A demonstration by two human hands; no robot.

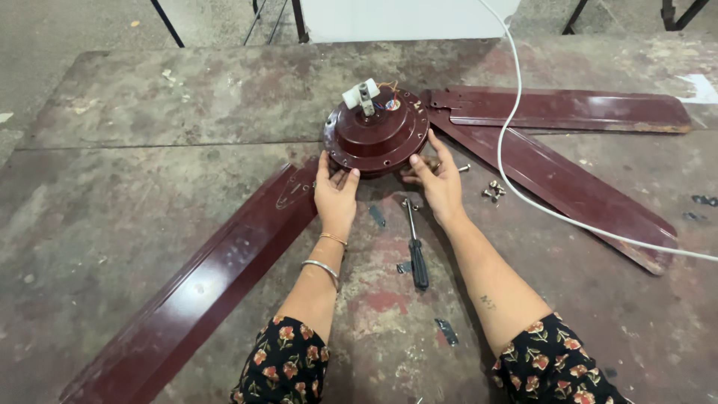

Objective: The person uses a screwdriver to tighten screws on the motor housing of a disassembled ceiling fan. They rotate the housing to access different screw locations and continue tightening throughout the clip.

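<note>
A dark red ceiling fan motor housing [376, 135] sits on the worn bench [149, 112] just above the middle of the view, with a white terminal block [362, 96] and coloured wires on top. The left hand [336, 194] lies at the housing's 7 o'clock edge, fingers extended and touching the rim, gripping nothing. The right hand [437, 182] is at its 4 o'clock edge, fingers spread against the rim and partly curled near a small screw; whether it pinches anything cannot be told. Three dark red blades lie around the motor: one [202, 284] running to 8 o'clock, one [561, 109] to 3 o'clock, one [553, 191] to 4 o'clock. A black-handled screwdriver [415, 247] lies between the forearms at 6 o'clock. Loose screws [493, 191] sit right of the right hand, beside a white cable [516, 82].
</note>
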